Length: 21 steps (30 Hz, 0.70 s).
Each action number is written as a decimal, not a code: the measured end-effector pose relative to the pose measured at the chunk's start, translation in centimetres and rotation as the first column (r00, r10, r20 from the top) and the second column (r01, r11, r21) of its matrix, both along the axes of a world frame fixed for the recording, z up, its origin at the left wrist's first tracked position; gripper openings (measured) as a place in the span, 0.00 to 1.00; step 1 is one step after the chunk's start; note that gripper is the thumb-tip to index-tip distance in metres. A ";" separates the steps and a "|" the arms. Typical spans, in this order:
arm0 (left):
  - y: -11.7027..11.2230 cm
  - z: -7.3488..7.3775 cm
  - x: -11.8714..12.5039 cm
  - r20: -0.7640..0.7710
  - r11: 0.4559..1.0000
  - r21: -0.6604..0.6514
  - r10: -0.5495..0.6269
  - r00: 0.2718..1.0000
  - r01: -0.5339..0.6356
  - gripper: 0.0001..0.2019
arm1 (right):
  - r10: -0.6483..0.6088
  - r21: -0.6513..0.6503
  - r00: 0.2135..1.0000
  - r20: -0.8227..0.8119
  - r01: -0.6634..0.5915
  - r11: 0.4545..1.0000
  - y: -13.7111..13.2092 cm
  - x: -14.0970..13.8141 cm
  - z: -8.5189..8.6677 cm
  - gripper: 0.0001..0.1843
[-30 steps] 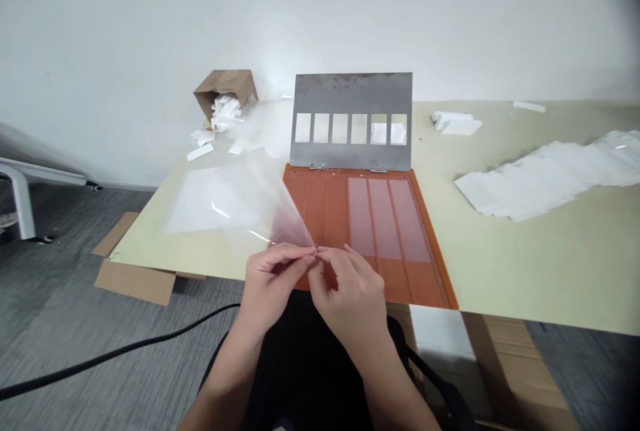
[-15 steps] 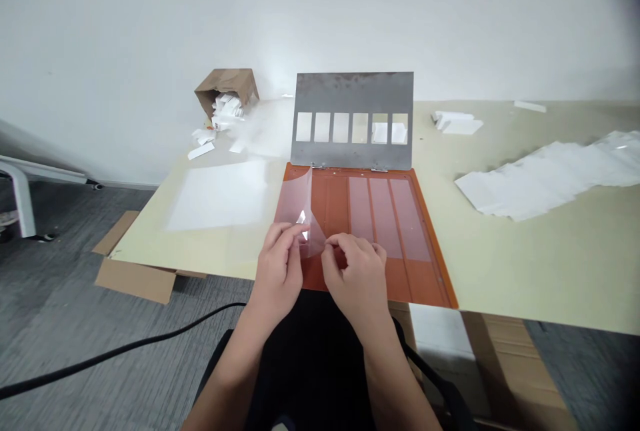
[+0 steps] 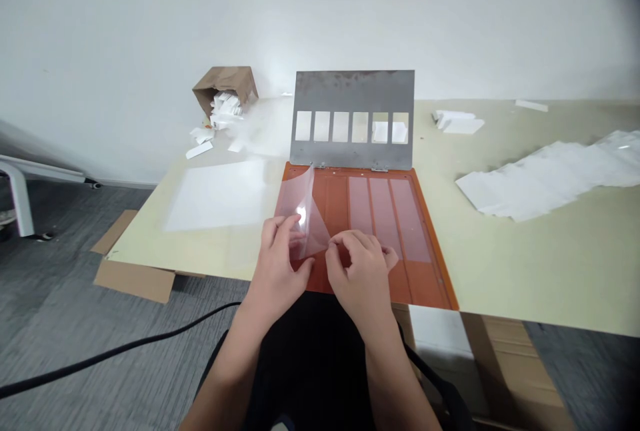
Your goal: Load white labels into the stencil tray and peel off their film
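A thin clear plastic film (image 3: pixel 316 228) is lifted and bent over the left part of an orange tray (image 3: pixel 337 208). My right hand (image 3: pixel 361 271) pinches a corner of the film between thumb and forefinger. To its left, my left hand (image 3: pixel 280 261) has its thumb spread away from its fingers, and the fingertips rest against the film. Several translucent strips (image 3: pixel 383 208) lie in the slots on the tray's right side. Hinged at the tray's back edge, a grey metal lid (image 3: pixel 353 91) with several rectangular windows stands raised.
On the pale table (image 3: pixel 520 271), a translucent sheet stack (image 3: pixel 217 198) lies left of the tray. A tipped cardboard box (image 3: pixel 233 74) spills white pieces behind it. Fanned white sheets (image 3: pixel 545 174) lie at the right, with small white pieces (image 3: pixel 457 121) farther back.
My left thumb has opened away from its fingers, which were closed together on the film. My right hand has shifted slightly to the right, still pinching the film's corner.
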<state>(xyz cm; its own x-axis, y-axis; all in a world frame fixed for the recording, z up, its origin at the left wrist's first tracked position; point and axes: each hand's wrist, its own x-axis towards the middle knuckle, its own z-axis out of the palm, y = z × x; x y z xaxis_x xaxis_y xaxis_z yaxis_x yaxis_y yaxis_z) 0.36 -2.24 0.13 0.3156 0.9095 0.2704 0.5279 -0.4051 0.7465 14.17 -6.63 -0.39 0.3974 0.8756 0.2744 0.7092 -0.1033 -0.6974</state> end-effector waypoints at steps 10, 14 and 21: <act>0.0 0.0 0.2 -0.006 1.000 0.026 -0.006 1.000 0.006 0.29 | 0.029 -0.014 0.997 -0.068 -0.030 0.999 0.0 0.1 0.3 0.07; 0.0 0.0 0.2 0.020 1.000 0.014 0.006 1.000 -0.006 0.30 | 0.049 -0.026 0.997 -0.059 -0.051 0.998 0.2 0.4 0.0 0.08; -0.1 0.1 0.3 0.052 1.000 0.014 0.021 0.998 -0.022 0.32 | 0.013 -0.014 0.999 -0.038 -0.014 1.000 0.3 0.7 -0.1 0.07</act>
